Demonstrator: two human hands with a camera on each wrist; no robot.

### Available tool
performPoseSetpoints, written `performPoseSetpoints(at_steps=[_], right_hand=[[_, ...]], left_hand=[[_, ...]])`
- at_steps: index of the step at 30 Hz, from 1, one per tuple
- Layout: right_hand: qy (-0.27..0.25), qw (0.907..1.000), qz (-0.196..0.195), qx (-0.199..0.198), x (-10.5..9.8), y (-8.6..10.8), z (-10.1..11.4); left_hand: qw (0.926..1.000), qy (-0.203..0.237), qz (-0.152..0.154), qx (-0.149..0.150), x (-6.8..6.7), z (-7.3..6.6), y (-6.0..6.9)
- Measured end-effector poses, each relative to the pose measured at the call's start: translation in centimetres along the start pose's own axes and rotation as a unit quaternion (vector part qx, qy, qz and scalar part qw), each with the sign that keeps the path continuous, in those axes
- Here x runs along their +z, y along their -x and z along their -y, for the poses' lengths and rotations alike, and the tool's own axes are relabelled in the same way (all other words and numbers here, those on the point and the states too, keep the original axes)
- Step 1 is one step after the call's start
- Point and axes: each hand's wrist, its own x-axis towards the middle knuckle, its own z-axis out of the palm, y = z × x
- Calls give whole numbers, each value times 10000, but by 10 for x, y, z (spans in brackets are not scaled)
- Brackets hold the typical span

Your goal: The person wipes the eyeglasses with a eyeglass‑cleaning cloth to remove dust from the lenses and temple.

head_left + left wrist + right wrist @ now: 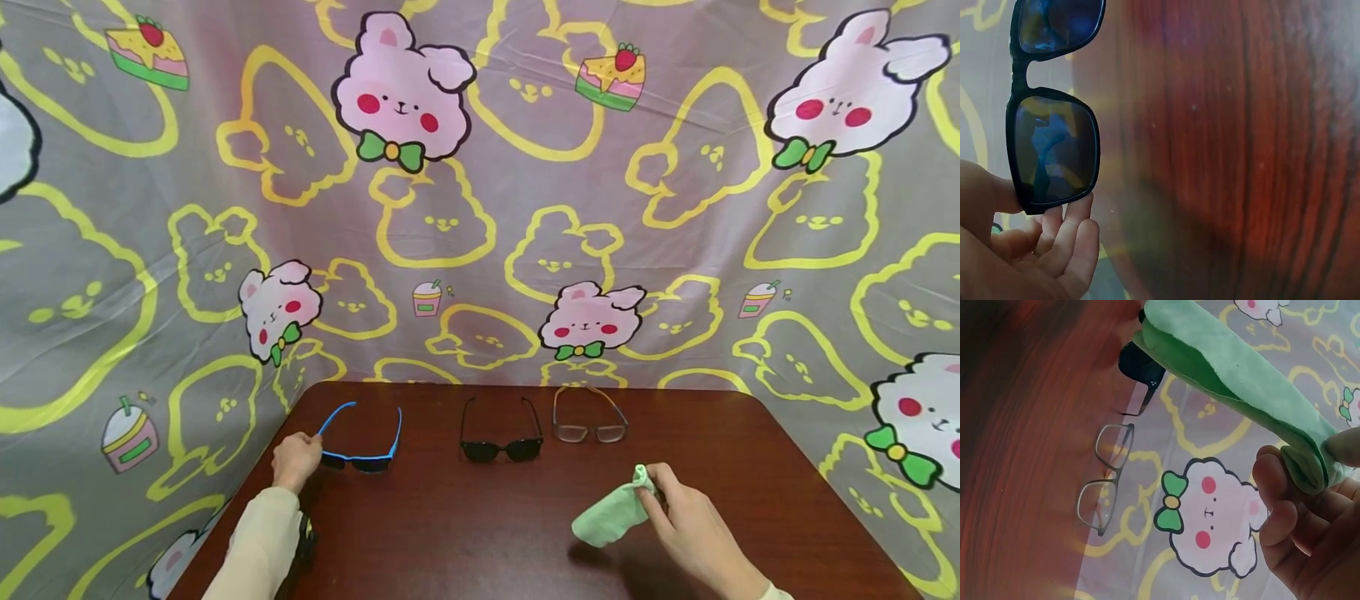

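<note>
Sunglasses w/ blue frame [367, 457] sit at far-L part of worktop [480, 517], near its L edge, arms unfolded & pointing to far edge. L hand [297, 459] is at their L end, btwn frame & L edge of worktop, thumb & fingers pinching the outer corner of the front; L wrist view shows same grip, dark lenses beyond the fingertips. Can't tell if frame rests fully on worktop or is slightly raised.

R hand [690, 518] is well apart from L, over the near-R part of worktop, clamped on one end of green cloth [611, 512] btwn thumb & fingers. Cloth hangs down-L from the grip, its shadow on worktop below; R wrist view shows it folded, w/ a gap along its length.

Btwn the hands but farther back: black sunglasses [519, 451], approx mid-width, arms open to far edge. Just R of those, clear-lens glasses [609, 433], closer to far edge, arms also pointing that way. Neither pair touched by a hand.

Dark band [305, 537] on L wrist, pale sleeve [255, 542]. Bunny-print fabric [450, 217] behind far edge & along both sides.
</note>
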Motion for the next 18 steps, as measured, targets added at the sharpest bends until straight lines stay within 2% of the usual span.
performPoseSetpoints(at_steps=[5,12,18], right_hand=[[-48,10000,76,7,0,2,3],[-60,9999,90,75,0,4,7],[-92,9999,112,87,0,5,9]], left_hand=[[9998,-75,72,-192,0,6,-9],[9995,-33,-15,-328,0,14,-20],[9983,-1,-51,-579,-2,18,-25]])
